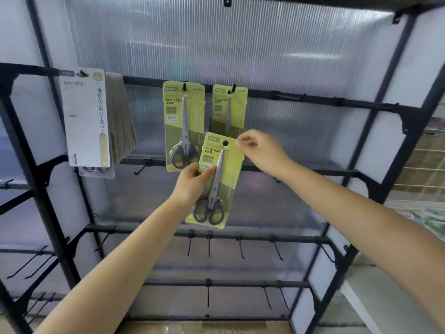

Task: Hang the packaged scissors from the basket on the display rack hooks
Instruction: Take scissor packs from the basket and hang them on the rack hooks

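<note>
Scissors pack (218, 179) up in front of the rack, tilted, hang-hole on top and not yet on a hook. Left hand (192, 183) grips its lower edge to steady it; right hand (258, 150) pinches the top corner, likely to aim the hole. Two matching packs (184, 124) hang behind on the top rail's hooks (233, 88).

Yellow-green scissors cards (218, 179), black handles (209, 213); black rack (289, 95); ribbed translucent panel (216, 44); white pack (85, 116).
</note>
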